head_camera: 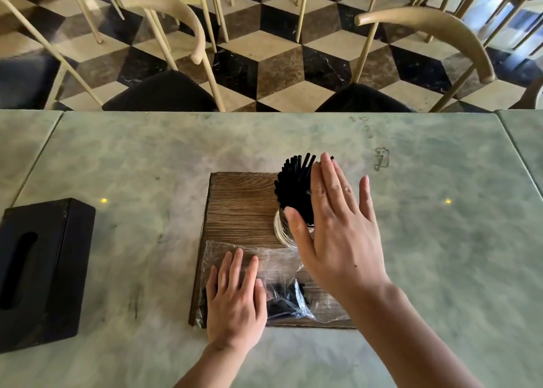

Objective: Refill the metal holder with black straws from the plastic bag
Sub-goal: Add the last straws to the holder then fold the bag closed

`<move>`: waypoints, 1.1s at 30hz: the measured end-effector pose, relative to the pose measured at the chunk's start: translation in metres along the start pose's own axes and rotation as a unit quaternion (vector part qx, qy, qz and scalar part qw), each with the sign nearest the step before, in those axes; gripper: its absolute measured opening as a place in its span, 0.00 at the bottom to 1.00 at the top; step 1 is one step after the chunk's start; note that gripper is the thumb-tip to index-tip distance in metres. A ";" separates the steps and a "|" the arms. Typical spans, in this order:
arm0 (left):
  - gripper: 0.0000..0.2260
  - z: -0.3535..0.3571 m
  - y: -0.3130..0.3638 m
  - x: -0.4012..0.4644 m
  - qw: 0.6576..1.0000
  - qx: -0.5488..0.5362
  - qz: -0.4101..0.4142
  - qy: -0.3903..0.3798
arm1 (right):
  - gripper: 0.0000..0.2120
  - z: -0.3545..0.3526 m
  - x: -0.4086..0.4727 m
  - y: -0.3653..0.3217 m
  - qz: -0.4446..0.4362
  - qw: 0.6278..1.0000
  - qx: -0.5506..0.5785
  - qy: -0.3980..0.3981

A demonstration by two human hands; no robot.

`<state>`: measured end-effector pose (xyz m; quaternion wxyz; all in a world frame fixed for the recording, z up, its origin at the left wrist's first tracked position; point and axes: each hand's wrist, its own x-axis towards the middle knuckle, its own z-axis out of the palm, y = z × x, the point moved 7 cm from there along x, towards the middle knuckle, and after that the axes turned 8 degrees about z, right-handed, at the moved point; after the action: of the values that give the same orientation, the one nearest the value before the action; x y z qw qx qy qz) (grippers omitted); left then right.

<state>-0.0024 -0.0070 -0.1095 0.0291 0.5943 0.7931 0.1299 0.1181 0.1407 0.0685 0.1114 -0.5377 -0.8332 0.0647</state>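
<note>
Materials and finishes on the marbled desk

Polished greenish marble-look desk (426,240), smooth with a soft sheen. Matt wood-grain board (241,208), brown and streaked. Shiny ribbed metal holder (280,232), packed with matt black plastic straws (293,182). Thin, clear, crinkled plastic bag (282,270), glossy where light catches, a few black straws inside. Matt black tissue box (44,270), faintly textured. Glossy stone floor (279,64) in cream, brown and black. Cream-painted chairs (440,26) with dark matt seats.
</note>
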 end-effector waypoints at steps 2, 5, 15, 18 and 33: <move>0.22 0.000 0.001 -0.001 1.000 0.000 0.002 0.007 | 0.38 -0.003 0.001 0.000 0.007 1.000 -0.007 -0.012; 0.22 0.002 0.001 -0.001 1.000 -0.001 0.001 0.009 | 0.40 -0.014 0.008 0.001 0.029 0.998 0.049 -0.002; 0.22 0.007 -0.001 -0.002 1.000 -0.002 0.001 -0.008 | 0.36 0.002 0.043 -0.019 0.018 0.996 -0.009 -0.085; 0.21 0.008 -0.002 -0.002 1.000 -0.006 0.001 -0.011 | 0.37 -0.006 0.041 -0.026 -0.004 0.997 -0.018 -0.073; 0.26 -0.010 0.001 -0.003 0.996 -0.076 0.009 -0.042 | 0.13 0.110 -0.136 0.064 0.160 0.949 0.212 -0.173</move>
<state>-0.0024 -0.0112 -0.0998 0.1064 0.6021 0.7739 0.1649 0.2003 0.0447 -0.0678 0.0649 -0.6082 -0.7101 0.3487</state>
